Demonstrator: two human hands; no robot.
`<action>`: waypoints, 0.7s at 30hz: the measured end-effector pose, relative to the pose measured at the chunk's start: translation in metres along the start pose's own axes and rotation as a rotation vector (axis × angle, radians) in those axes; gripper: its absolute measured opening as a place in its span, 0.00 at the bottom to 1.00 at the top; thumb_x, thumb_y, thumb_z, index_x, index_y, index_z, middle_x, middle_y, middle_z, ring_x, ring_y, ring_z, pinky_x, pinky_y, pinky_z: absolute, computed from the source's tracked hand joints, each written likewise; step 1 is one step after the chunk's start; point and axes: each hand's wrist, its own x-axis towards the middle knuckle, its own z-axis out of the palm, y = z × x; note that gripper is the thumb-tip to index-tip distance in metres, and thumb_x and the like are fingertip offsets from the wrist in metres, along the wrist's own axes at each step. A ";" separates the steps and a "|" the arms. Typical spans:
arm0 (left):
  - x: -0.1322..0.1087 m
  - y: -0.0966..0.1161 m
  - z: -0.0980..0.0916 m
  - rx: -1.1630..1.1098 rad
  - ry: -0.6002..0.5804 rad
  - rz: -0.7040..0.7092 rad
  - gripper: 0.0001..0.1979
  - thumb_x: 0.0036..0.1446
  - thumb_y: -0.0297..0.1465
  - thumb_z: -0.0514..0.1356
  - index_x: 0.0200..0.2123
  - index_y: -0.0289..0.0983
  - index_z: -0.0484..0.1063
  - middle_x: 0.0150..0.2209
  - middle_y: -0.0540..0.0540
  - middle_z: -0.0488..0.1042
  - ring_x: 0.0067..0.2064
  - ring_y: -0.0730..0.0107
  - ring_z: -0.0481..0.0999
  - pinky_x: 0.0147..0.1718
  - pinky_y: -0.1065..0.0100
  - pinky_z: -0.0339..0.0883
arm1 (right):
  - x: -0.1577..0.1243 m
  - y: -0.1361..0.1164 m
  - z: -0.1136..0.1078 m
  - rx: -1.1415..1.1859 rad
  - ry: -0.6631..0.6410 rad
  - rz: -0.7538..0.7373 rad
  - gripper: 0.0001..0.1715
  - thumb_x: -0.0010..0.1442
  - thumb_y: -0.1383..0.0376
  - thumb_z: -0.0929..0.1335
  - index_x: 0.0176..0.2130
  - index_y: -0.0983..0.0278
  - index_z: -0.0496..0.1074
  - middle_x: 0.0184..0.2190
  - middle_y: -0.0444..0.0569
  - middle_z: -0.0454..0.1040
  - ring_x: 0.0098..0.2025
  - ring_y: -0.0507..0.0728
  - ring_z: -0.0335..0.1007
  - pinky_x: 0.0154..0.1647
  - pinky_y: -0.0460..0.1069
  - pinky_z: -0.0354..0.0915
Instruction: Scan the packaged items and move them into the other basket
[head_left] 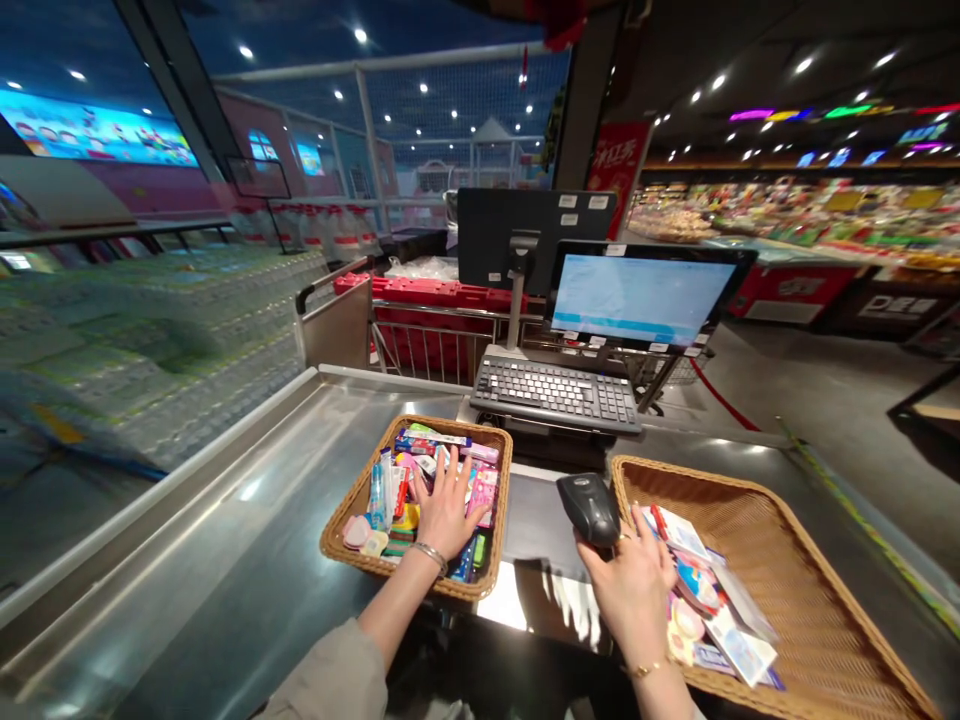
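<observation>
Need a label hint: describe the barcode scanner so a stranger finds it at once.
On the steel checkout counter, look below the keyboard, between the left basket and the right basket. The barcode scanner is there, gripped by the right hand. It is the only black, rounded device; its neighbours are colourful packets.

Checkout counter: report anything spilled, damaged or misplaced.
Nothing stands out. Colourful small packets lie inside the left wicker basket and the right wicker basket, none spilled onto the steel counter. Left hand rests on packets; right hand grips the black handheld scanner.
</observation>
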 end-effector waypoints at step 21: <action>-0.020 -0.079 -0.011 0.103 -0.066 -0.271 0.36 0.61 0.46 0.51 0.67 0.37 0.50 0.70 0.34 0.46 0.71 0.45 0.40 0.61 0.30 0.35 | 0.004 -0.013 0.012 0.039 -0.056 -0.060 0.23 0.55 0.51 0.62 0.38 0.63 0.76 0.47 0.55 0.77 0.63 0.65 0.57 0.63 0.63 0.47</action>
